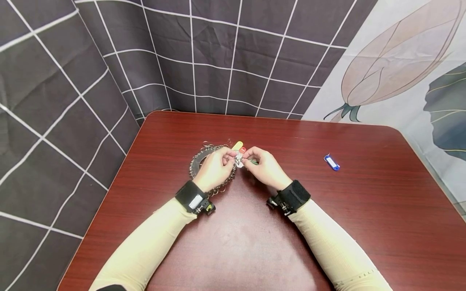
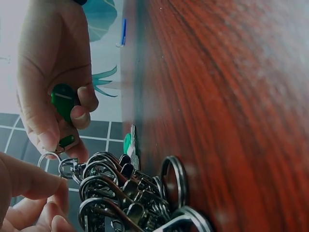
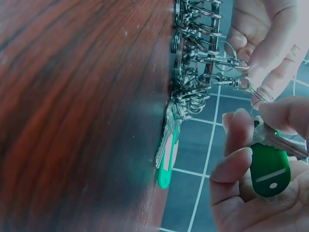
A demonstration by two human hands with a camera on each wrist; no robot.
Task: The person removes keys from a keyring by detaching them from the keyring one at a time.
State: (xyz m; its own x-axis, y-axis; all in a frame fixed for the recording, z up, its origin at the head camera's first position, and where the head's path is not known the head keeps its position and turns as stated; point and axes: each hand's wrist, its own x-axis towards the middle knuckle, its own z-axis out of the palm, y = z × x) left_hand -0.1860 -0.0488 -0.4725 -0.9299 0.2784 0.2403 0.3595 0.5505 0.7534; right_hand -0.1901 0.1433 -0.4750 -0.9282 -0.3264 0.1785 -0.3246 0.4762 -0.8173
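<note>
The green tag is smooth with a rounded end, and a silver key lies against it. The right hand holds both beside the big loop of metal clips, over the table. The left hand pinches a thin ring. Both arms reach forward.

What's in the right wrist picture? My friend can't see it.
A right hand holds a green tag and key beside a left hand pinching a metal ring. Many shiny clasps crowd nearby, with a second green tag by the brown table.
</note>
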